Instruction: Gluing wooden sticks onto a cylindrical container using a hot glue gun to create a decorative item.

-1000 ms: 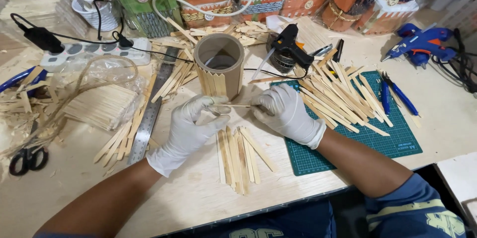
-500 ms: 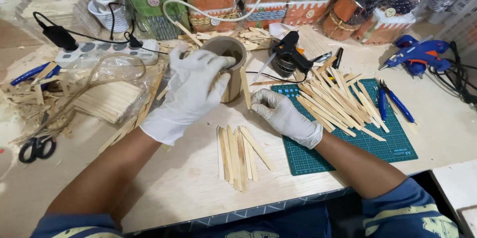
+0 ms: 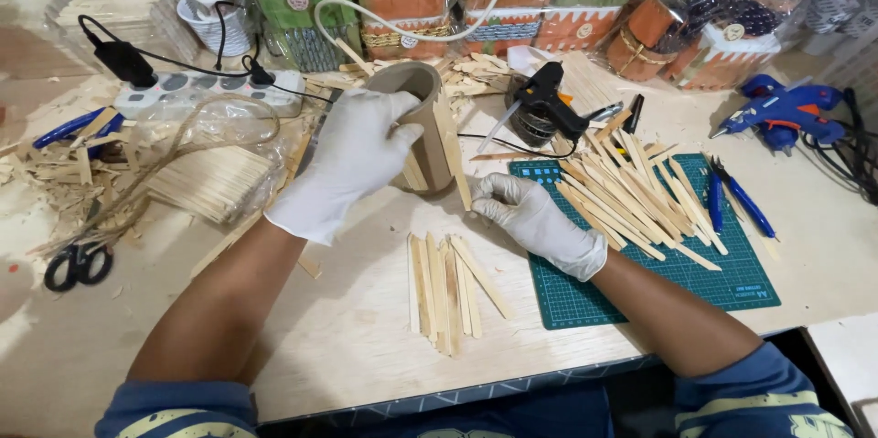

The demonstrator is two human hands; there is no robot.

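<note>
Cardboard tube (image 3: 422, 104) stands near the middle of the surface (image 3: 347, 328), open end up, wooden sticks already stuck along its side. Left hand (image 3: 352, 159), gloved white, wraps around the tube's near side and top, fingers closed on it. Right hand (image 3: 535, 219), also gloved, rests at the edge of the green cutting mat (image 3: 722, 278), fingertips pinching the lower end of one stick (image 3: 455, 159) that leans against the tube.

Handling, as a judgement: tube looks light and fairly stiff but would crush under a hard squeeze; the stuck-on sticks are thin and could snap or peel off. Best grip is around the bare upper wall, not on the sticks. Gloves probably give less feel.

Room: a row of loose sticks (image 3: 448, 287) lies just in front of the tube, a bigger pile (image 3: 631, 191) on the mat to the right. Black glue gun (image 3: 544, 100) sits just behind, its cable running close to the tube. Power strip (image 3: 197, 90) and bundled sticks in plastic (image 3: 215, 177) crowd the left. Freest space is the near surface edge.
</note>
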